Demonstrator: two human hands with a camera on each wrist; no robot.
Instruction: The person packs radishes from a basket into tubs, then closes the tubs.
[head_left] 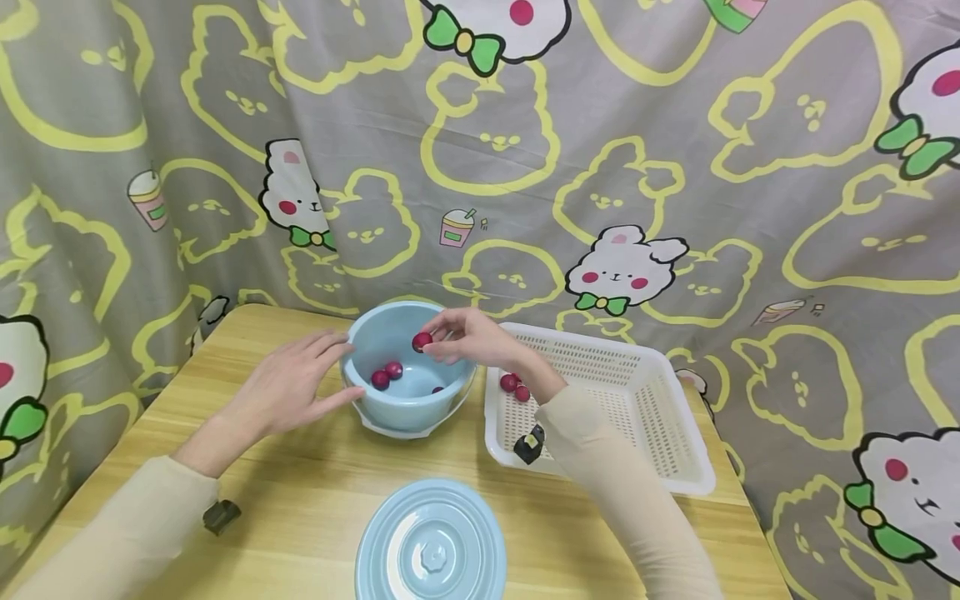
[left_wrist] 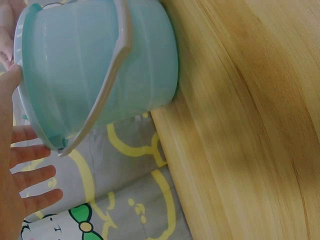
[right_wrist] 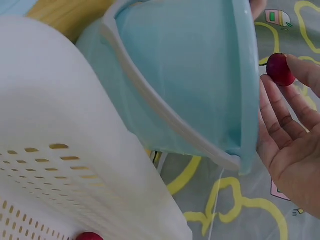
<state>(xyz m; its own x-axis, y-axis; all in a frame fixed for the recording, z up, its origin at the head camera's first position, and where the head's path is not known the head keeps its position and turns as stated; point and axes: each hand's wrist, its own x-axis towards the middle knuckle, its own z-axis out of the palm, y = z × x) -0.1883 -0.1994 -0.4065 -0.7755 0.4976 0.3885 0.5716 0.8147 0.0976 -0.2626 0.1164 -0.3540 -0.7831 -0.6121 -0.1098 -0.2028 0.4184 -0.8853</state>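
Observation:
A light blue bucket (head_left: 408, 410) with a pale handle (left_wrist: 107, 82) stands upright on the table, with several dark red round fruits (head_left: 380, 380) on its floor. My right hand (head_left: 480, 337) is over the bucket's right side and pinches one small round red fruit (right_wrist: 280, 69) between thumb and fingertips, above the opening. On the left, my left hand (head_left: 291, 383) has its fingers spread and fairly straight, with the thumb (left_wrist: 11, 79) right at the rim. To the right, a white plastic basket (head_left: 678, 408) holds more red fruits (head_left: 510, 382), partly hidden by my right arm.
A round light blue lid (head_left: 432, 554) lies on the wooden table (head_left: 300, 517) near the front edge. Behind the table hangs a grey patterned curtain (head_left: 510, 225). The basket stands close beside the bucket, its wall rising between them.

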